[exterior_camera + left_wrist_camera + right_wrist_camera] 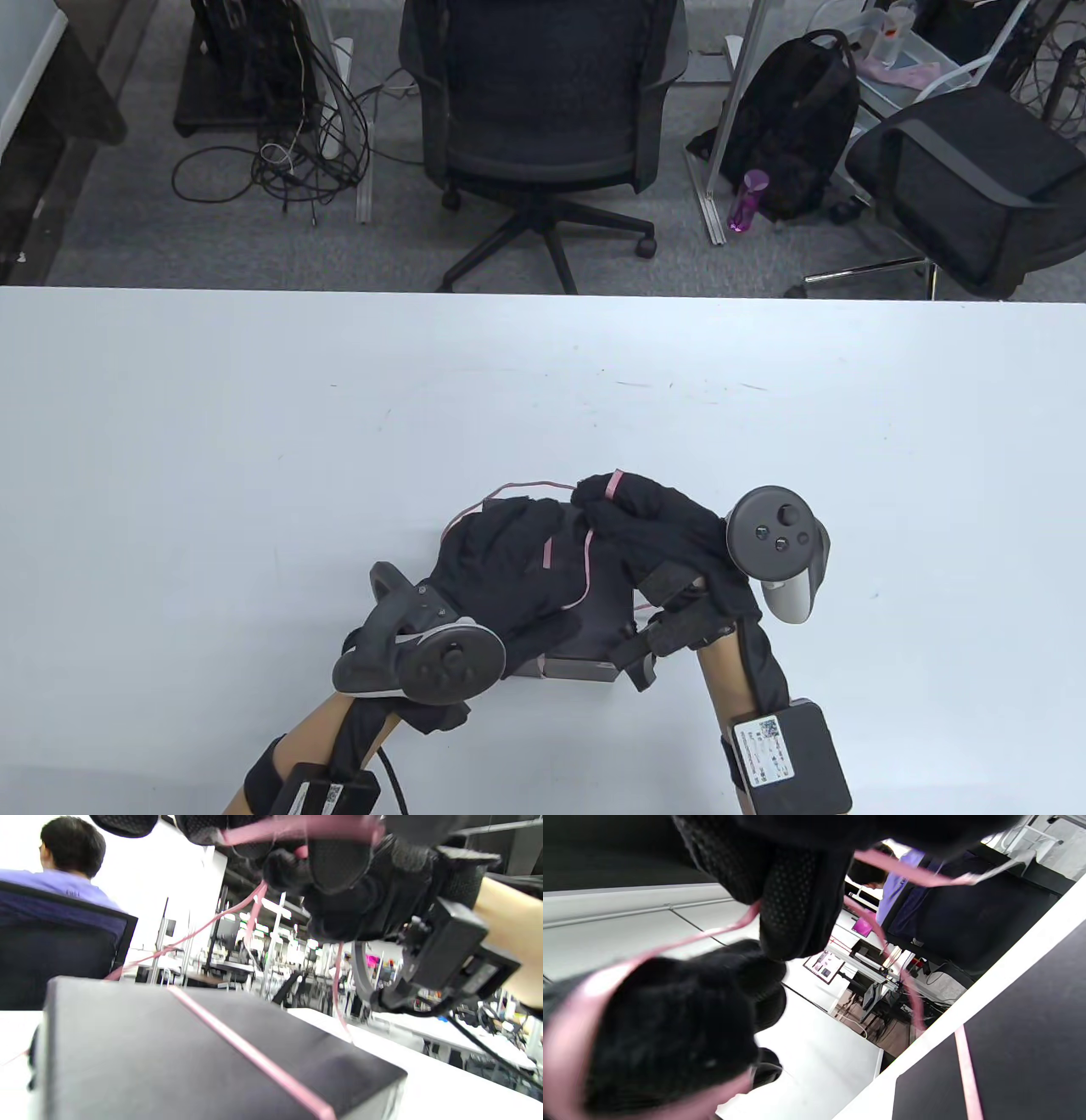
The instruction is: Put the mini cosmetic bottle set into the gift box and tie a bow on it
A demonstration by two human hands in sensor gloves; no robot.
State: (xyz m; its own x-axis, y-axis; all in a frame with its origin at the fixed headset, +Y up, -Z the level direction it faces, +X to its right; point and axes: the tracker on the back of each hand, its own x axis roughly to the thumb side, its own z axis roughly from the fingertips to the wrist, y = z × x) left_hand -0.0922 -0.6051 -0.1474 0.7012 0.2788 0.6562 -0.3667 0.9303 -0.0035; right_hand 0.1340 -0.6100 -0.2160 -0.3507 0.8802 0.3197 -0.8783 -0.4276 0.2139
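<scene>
A closed black gift box [604,609] [178,1052] [1022,1052] lies near the table's front edge, with a thin pink ribbon [589,564] [250,1052] [967,1069] running across its lid. Both gloved hands hover just above the lid and hide most of it. My left hand [517,552] holds ribbon strands over the box. My right hand [632,509] has the ribbon looped round its curled fingers [797,899] and pinches it beside the left hand. A loose ribbon loop [526,488] trails onto the table behind the box. The cosmetic bottles are not visible.
The white table [254,441] stretches wide on all sides of the box. Beyond its far edge stand two office chairs [543,110], a backpack [797,119] and floor cables [288,144]. A seated person [72,861] shows in the left wrist view.
</scene>
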